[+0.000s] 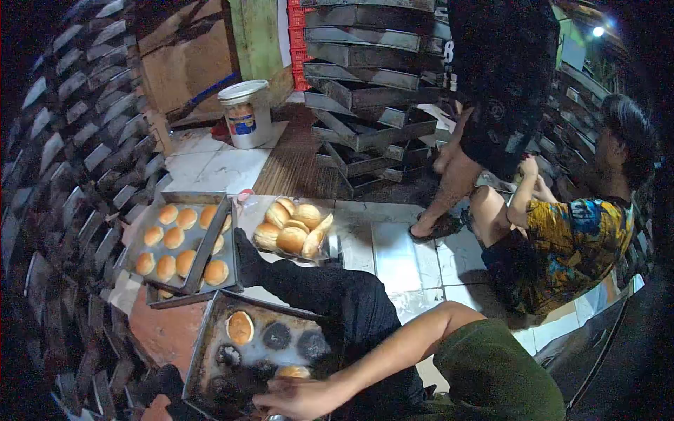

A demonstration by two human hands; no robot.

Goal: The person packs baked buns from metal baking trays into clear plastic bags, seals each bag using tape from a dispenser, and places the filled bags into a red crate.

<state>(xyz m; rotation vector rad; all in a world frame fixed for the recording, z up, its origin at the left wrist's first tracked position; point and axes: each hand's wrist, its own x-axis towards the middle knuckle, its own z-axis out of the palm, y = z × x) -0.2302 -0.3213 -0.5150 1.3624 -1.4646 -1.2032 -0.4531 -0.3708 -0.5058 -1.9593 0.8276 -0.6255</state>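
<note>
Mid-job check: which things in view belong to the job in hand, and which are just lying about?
Likely in the job:
front tray, with the right hand over it
its buns
bun trays, overlapping
bagged buns

Seemingly just lying about:
white bucket
red crates
stacked tins behind, though possibly spares

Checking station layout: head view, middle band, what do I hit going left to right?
Stacked dark trays → tray of loose buns → bagged buns → standing person's foot → seated person's patterned shirt.
</note>
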